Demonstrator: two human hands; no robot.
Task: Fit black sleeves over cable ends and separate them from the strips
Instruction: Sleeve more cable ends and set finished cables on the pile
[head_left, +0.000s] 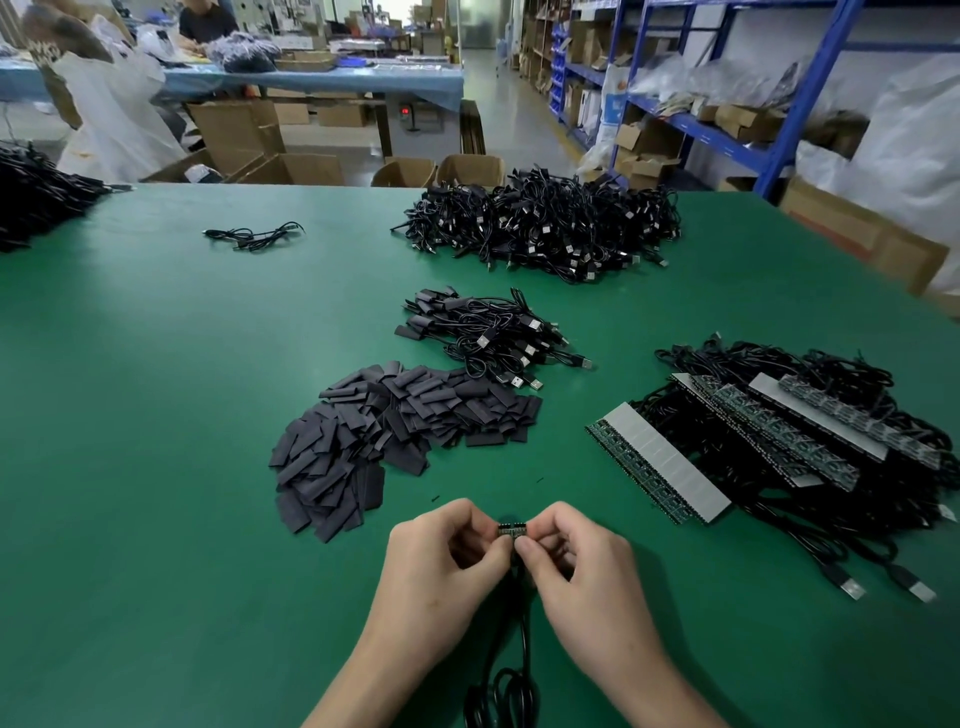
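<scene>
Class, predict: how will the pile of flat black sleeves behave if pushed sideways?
Probably light: the sleeves are thin, flat pieces. Likely to slide and scatter, since they lie loosely overlapped on the green table. Unlikely to roll.

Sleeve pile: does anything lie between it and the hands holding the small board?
Nothing visible does. Only green table, with tiny black specks, separates the sleeve pile from the left hand and right hand pinching the board.

Green counter (182, 415): black sleeves pile (400, 441) at centre, sleeved cables bundle (488, 338) just behind it, big cable heap (545, 228) farther back. Board strips (660, 462) with cables at right. Stray cable (254, 236) far left, dark stack (36, 197) at left edge.
</scene>
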